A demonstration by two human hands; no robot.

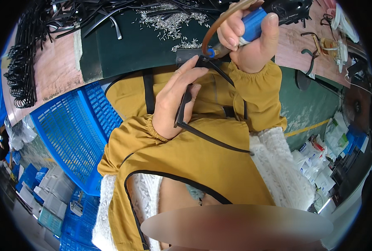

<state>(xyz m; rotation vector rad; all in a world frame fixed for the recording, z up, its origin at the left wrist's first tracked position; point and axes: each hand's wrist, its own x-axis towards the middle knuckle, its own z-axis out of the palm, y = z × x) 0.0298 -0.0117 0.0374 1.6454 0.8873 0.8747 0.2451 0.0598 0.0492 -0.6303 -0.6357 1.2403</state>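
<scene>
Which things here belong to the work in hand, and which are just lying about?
Work in hand, apparently:
Black glasses frame, in the left hand
Blue tool, in the right hand
Small metal pins, piled nearby, probably

Apparently just lying about:
Blue basket
Pale boxes
White bags

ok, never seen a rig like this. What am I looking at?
No robot here: just a person's two bare hands. There is one picture, from a wide fisheye camera worn on the head and looking down, so straight edges bend toward the rim. Left in the picture is the person's left.

The left hand holds a black eyeglass frame. The right hand grips a hand tool with a blue cylindrical body, its tip close to the frame; contact is unclear.

On the bench, a dark green mat carries loose, small silver metal pins. Thin black curved pieces are bunched at the left.
</scene>
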